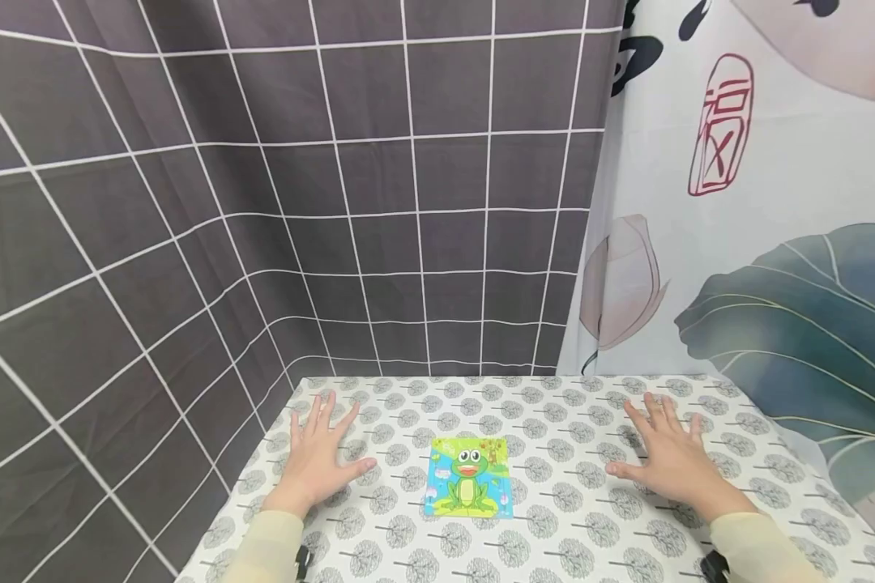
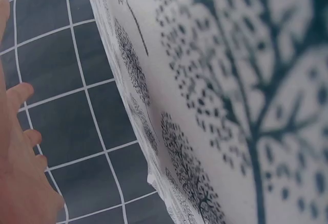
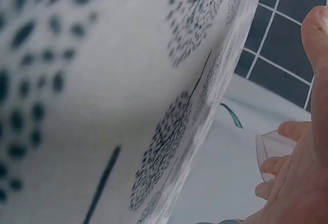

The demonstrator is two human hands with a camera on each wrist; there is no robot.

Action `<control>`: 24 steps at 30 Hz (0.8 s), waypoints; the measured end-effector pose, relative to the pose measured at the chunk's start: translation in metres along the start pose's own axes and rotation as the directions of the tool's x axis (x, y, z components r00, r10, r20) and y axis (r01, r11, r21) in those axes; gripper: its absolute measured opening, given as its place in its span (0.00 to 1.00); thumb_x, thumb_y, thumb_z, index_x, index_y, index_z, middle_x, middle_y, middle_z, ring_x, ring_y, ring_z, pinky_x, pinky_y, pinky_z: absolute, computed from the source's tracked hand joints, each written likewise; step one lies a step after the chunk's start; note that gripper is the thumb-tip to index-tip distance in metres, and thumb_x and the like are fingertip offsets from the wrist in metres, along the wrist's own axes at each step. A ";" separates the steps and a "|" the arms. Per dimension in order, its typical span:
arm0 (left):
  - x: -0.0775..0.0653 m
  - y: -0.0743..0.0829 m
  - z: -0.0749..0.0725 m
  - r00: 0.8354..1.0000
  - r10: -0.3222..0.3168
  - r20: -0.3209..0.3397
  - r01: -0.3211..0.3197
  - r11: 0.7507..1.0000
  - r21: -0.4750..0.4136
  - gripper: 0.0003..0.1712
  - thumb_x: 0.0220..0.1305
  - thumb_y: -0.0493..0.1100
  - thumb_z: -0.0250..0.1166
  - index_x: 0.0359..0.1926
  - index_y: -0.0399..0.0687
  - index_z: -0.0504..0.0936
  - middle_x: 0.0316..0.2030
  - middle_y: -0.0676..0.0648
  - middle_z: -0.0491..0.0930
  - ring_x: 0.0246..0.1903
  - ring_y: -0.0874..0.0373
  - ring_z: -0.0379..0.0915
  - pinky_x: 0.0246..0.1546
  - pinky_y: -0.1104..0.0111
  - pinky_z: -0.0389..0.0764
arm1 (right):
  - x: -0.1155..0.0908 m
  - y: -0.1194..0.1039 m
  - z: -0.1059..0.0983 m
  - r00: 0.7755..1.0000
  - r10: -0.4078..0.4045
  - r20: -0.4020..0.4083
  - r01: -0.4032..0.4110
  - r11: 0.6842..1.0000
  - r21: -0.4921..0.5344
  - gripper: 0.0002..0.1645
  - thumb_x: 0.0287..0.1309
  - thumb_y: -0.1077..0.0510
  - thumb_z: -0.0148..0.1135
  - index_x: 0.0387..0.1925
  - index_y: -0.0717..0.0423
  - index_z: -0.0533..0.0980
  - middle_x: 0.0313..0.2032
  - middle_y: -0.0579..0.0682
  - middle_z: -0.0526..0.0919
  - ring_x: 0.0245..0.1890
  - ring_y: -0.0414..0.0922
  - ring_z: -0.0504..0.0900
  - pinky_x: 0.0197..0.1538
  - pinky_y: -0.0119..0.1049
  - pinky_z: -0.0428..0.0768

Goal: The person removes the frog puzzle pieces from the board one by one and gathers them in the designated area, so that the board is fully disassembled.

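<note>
A square frog picture puzzle [image 1: 469,478], green, blue and yellow, lies flat near the middle of the table in the head view. To its left, my left hand [image 1: 318,460] is spread with straight fingers over the tablecloth and holds nothing. On the puzzle's other side my right hand [image 1: 669,457] is spread the same way, also holding nothing. Both hands are apart from the puzzle. In the left wrist view part of the left hand [image 2: 23,157] shows at the left edge. The right wrist view has the right hand [image 3: 294,178] at its right edge.
A white tablecloth [image 1: 554,551] printed with grey trees covers the table. Behind and to the left hangs a dark curtain [image 1: 452,178] with a white grid. A white curtain [image 1: 649,146] with leaf and flower prints hangs at the right.
</note>
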State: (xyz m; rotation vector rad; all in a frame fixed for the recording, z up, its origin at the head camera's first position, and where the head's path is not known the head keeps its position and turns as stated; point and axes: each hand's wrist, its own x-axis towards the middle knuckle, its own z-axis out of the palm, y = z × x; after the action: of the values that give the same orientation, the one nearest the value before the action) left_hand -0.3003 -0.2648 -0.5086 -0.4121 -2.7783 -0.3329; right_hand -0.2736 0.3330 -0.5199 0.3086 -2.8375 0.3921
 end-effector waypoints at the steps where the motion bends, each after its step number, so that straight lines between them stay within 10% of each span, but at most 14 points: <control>1: 0.000 0.000 0.000 1.000 -0.003 0.002 0.003 1.000 0.002 0.60 0.55 0.77 0.69 0.83 0.64 0.58 0.84 0.41 0.35 0.82 0.41 0.23 0.74 0.39 0.15 | 0.001 -0.001 0.000 1.000 -0.001 0.000 0.001 1.000 0.001 0.75 0.48 0.20 0.70 0.82 0.60 0.52 0.79 0.74 0.39 0.78 0.74 0.30 0.66 0.72 0.11; 24: -0.004 0.007 0.002 0.999 -0.031 0.035 0.034 0.996 -0.082 0.58 0.57 0.75 0.70 0.82 0.61 0.60 0.84 0.40 0.39 0.82 0.40 0.30 0.77 0.36 0.28 | 0.017 -0.031 0.003 0.998 -0.061 0.031 0.059 0.996 0.066 0.70 0.51 0.22 0.70 0.79 0.64 0.58 0.78 0.74 0.47 0.78 0.73 0.39 0.73 0.74 0.27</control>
State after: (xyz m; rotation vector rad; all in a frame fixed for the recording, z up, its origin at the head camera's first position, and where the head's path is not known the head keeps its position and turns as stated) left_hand -0.2956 -0.2590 -0.5107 -0.3959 -2.8142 -0.4538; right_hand -0.2833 0.3002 -0.5111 0.4161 -2.8434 0.4720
